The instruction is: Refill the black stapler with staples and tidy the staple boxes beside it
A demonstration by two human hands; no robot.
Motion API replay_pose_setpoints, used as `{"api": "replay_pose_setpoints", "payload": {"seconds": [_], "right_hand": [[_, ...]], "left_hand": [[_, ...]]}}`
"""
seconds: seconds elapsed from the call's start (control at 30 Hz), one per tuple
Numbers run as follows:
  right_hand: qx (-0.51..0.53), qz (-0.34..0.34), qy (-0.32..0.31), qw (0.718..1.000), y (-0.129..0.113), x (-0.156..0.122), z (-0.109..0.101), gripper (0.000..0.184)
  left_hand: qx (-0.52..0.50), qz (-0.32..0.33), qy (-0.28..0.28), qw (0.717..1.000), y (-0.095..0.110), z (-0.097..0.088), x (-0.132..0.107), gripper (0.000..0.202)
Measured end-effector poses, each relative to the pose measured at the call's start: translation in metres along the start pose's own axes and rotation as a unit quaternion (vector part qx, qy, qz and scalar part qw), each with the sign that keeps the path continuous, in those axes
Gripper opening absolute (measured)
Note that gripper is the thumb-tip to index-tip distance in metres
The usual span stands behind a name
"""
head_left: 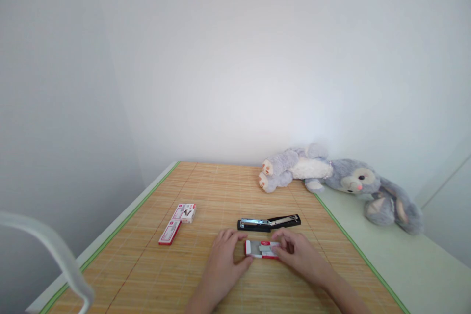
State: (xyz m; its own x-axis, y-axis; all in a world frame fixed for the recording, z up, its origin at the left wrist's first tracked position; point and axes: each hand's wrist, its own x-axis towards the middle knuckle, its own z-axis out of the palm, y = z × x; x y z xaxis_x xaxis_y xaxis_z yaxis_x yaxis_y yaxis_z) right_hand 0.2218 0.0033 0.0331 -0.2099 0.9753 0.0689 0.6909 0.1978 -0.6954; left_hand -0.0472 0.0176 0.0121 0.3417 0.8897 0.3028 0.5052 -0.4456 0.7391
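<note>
A small white and red staple box (253,249) lies on the bamboo mat, its grey inside showing at the left. My left hand (225,262) spans the box's left end, index finger at the far edge and thumb at the near edge. A short grey strip of staples (264,248) is over the box, its right end at the fingertips of my right hand (300,255). Those fingers are curled in a pinch and cover the box's right end. Just beyond both hands, a black stapler (270,222) lies opened out, its metal magazine exposed.
On the left of the bamboo mat (198,274) lie white and red boxes (170,232), touching one another. A grey plush rabbit (312,169) lies at the back right, against the wall. A white curved bar (47,240) rises at the lower left.
</note>
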Motion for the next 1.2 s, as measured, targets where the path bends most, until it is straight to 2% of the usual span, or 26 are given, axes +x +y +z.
{"api": "replay_pose_setpoints", "payload": {"seconds": [0.1,0.27,0.4,0.57,0.63,0.73,0.8,0.83,0.9,0.93,1.07,1.2], "right_hand": [[0.000,0.011,-0.029,1.000,-0.001,-0.005,-0.002,0.034],[-0.027,0.002,-0.054,0.998,-0.014,0.000,0.005,0.023],[-0.060,-0.001,-0.066,0.996,-0.025,0.007,0.008,0.021],[-0.107,0.000,-0.054,0.993,-0.035,0.014,0.005,0.047],[-0.109,-0.004,-0.049,0.993,-0.036,0.016,0.005,0.051],[-0.100,-0.022,-0.039,0.994,-0.037,0.020,0.012,0.036],[-0.098,-0.033,-0.032,0.994,-0.037,0.022,0.019,0.025],[-0.100,-0.037,-0.030,0.994,-0.037,0.023,0.022,0.021],[-0.103,-0.046,-0.028,0.993,-0.038,0.027,0.027,0.017],[-0.104,-0.051,-0.025,0.993,-0.039,0.028,0.028,0.016],[-0.112,-0.048,0.015,0.992,-0.040,0.039,0.023,0.019],[-0.120,-0.044,0.034,0.991,-0.036,0.050,0.012,0.023]], "left_hand": [[0.016,-0.009,-0.008,1.000,0.002,0.001,0.001,0.033],[0.018,-0.008,-0.038,0.999,0.004,0.005,0.003,0.029],[-0.018,0.004,-0.044,0.999,-0.001,0.004,0.001,0.040],[-0.145,-0.052,-0.024,0.988,-0.016,0.003,0.003,0.033],[-0.156,-0.054,-0.018,0.986,-0.021,0.003,0.008,0.031],[-0.061,-0.022,0.052,0.997,-0.027,0.002,0.021,0.030],[0.015,-0.007,0.098,0.995,-0.031,0.002,0.031,0.040],[0.044,-0.006,0.103,0.994,-0.032,0.002,0.036,0.048],[0.084,-0.016,0.077,0.993,-0.034,0.002,0.044,0.061],[0.097,-0.021,0.055,0.994,-0.035,0.002,0.046,0.061],[0.108,-0.016,0.001,0.994,-0.033,0.001,0.046,0.034],[0.095,0.001,-0.007,0.995,-0.029,0.000,0.035,0.033]]}}
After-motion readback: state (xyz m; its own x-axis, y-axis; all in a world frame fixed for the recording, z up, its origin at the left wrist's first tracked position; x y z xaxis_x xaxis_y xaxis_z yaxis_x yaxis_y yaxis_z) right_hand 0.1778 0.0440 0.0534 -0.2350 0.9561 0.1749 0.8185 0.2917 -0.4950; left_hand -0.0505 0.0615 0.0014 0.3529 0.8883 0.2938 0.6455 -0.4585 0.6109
